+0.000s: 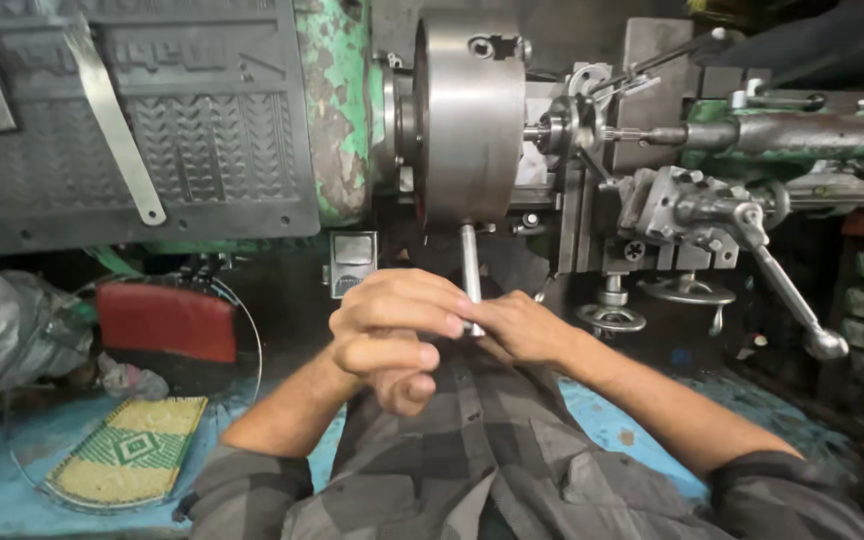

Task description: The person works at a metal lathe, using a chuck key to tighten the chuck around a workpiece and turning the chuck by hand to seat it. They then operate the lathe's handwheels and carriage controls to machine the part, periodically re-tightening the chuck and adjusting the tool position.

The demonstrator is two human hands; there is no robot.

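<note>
Both hands meet on the lower end of a metal key [470, 262] that hangs straight down from the round steel chuck [472, 115] of a green lathe [337, 100]. The left hand [392, 335] is clenched around the handle; the right hand [524, 328] grasps it from the other side.

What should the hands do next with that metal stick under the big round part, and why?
Probably turn the chuck key a little. Both the left hand and right hand grip its lower end, and its top sits in the underside of the lathe chuck, so a twist looks likely.
</note>
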